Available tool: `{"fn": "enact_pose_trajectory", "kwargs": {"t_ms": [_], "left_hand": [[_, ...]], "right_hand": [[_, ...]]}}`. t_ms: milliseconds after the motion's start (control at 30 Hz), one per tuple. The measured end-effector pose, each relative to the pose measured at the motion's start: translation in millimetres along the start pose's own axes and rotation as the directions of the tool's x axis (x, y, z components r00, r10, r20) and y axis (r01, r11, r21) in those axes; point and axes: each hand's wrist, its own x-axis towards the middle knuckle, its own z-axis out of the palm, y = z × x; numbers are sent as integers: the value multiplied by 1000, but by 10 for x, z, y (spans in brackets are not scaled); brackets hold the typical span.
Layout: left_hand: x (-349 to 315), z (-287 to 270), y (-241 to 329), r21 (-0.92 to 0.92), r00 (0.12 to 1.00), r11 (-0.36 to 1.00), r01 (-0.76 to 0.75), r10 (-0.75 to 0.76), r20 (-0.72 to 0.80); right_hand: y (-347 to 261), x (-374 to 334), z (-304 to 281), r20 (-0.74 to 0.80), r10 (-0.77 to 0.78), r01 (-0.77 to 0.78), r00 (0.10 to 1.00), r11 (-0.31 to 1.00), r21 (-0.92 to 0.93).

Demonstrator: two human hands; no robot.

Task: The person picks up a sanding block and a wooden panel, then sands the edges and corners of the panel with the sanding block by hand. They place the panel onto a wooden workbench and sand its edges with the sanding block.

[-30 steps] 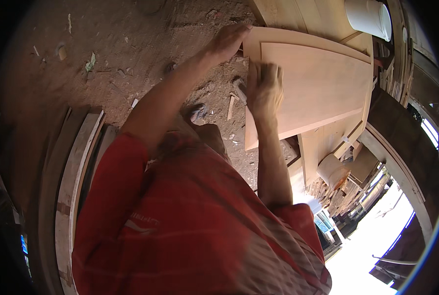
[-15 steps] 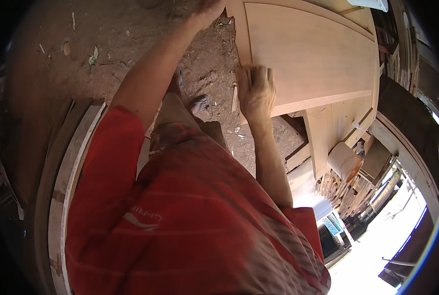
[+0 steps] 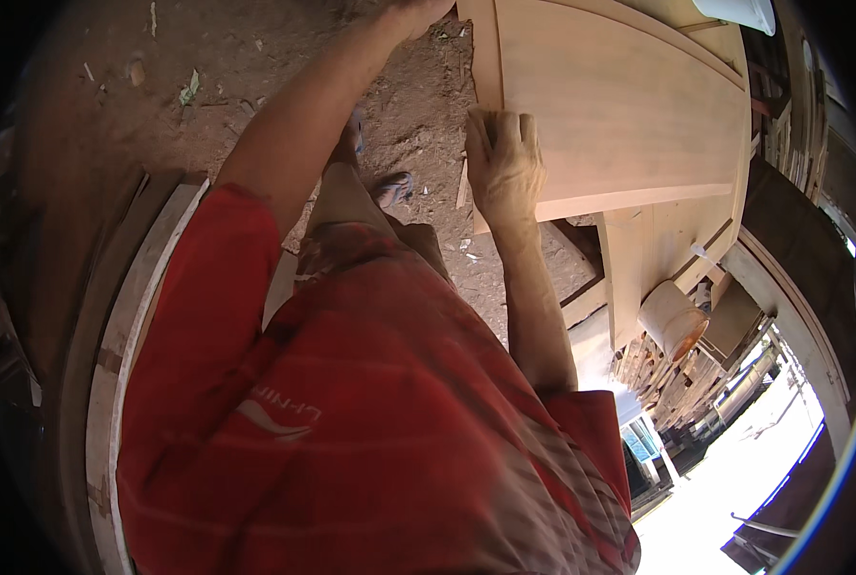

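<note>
A pale wooden panel (image 3: pixel 619 105) with raised border strips lies to the right of my legs. Over the strip at its near left corner is my right hand (image 3: pixel 506 165), knuckles up and fingers curled closed. Whatever those fingers hold against the wood is hidden beneath them. My left hand (image 3: pixel 420 13) reaches to the panel's far left corner, at the top rim of the view. Its fingers are cut off there, so its grip does not show.
Brown dirt floor (image 3: pixel 255 57) with wood scraps surrounds my feet. Long boards (image 3: pixel 112 374) stand at my left. To the right are a dirty white bucket (image 3: pixel 675 318), a heap of wood offcuts (image 3: pixel 672 388) and a white container (image 3: pixel 739 13) on the panel's far side.
My right hand has slid a little farther up along the panel's left border. The panel and my left hand sit slightly more to the right in the view.
</note>
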Motion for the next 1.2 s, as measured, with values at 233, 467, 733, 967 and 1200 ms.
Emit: {"fn": "enact_pose_trajectory", "kwargs": {"t_ms": [233,467,733,967,1200], "left_hand": [[-39,60,300,112,893,969,222,-248,376],[-131,-136,405,-109,974,981,161,-140,181],[-423,-282,1113,-299,884,840,452,-378,274],[-298,-361,951,-486,813,652,582,-444,378],[-249,-399,997,-439,751,614,656,-471,463]], "right_hand": [[14,-1114,-246,36,165,-162,986,984,-75],[-52,-522,-66,0,245,-245,970,968,-59],[-166,618,171,-38,218,-219,975,975,-43],[-267,1224,279,-52,223,-227,973,971,-80],[-331,1673,371,-41,283,-286,958,954,-89]]}}
